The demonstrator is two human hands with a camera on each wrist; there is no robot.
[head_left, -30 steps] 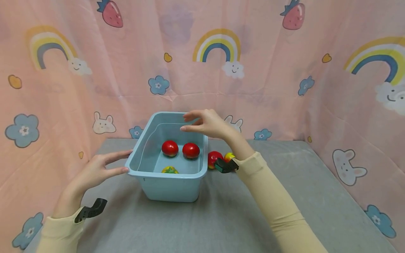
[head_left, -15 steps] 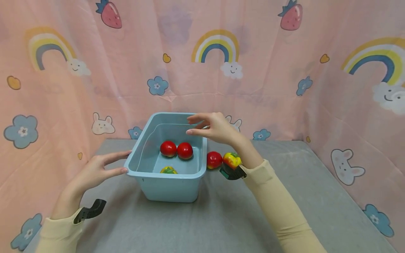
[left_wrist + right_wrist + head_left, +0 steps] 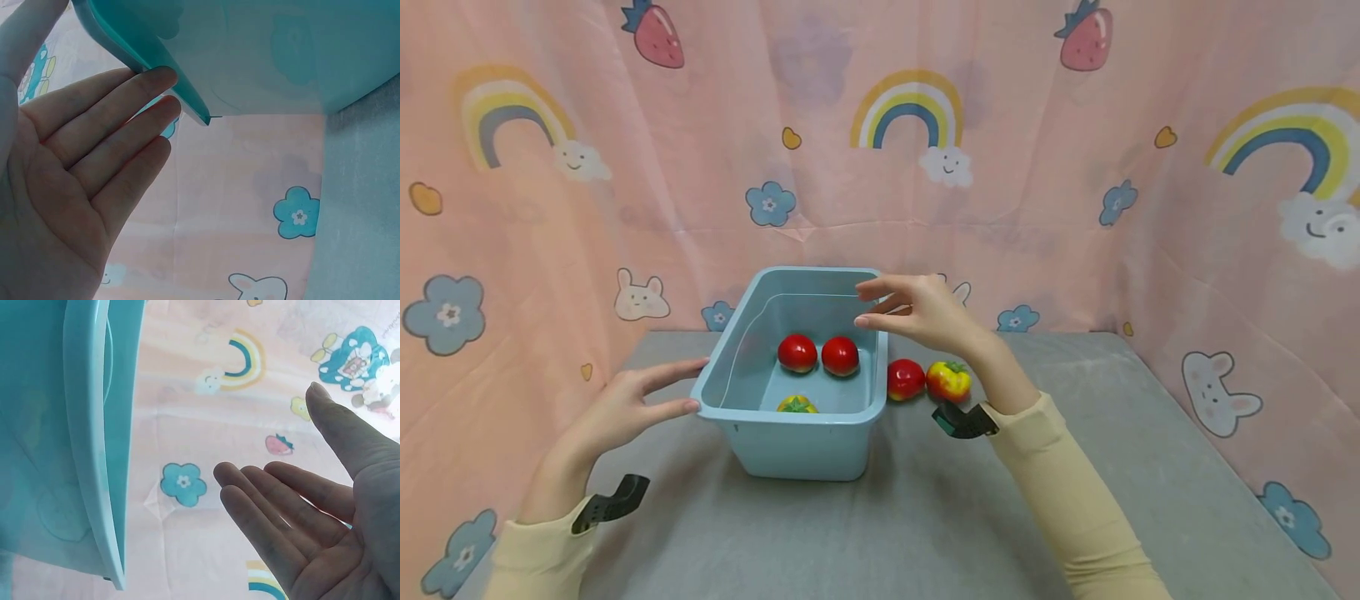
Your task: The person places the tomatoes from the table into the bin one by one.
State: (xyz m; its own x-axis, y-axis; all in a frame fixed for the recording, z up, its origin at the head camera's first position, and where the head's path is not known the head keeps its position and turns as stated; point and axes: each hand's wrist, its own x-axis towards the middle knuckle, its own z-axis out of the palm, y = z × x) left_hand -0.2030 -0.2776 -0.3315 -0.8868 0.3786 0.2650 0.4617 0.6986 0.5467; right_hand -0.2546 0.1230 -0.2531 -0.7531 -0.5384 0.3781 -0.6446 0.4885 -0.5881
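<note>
- Head view: the blue tub [image 3: 805, 450] stands upright on the grey table [image 3: 880, 550]. The left hand [image 3: 613, 417] touches its left rim, and the right hand [image 3: 928, 312] hangs in the air by its right rim, with nothing in it.
- My guess is that this step sits between two grabs: the left hand seems to keep the tub steady while the right hand is free.
- To grab anything, the right hand would need to come down, spread its fingers and squeeze gently, without bumping the tub.
- Inside the tub are two shiny things, the left red fruit [image 3: 797, 353] and the right red fruit [image 3: 840, 357]. Near the front wall I see only the top of a yellow-green thing [image 3: 797, 404].
- Outside, just right of the tub, sit another red fruit [image 3: 906, 381] and a yellow pepper [image 3: 948, 382] with red on it.
- Left wrist view: the left hand's fingers are nearly straight. Some tips reach the rim, and none curl round it.
- Right wrist view: the right hand's thumb stands well away from its softly bent fingers. The palm is bare. The tub's smooth side is apart from them.
</note>
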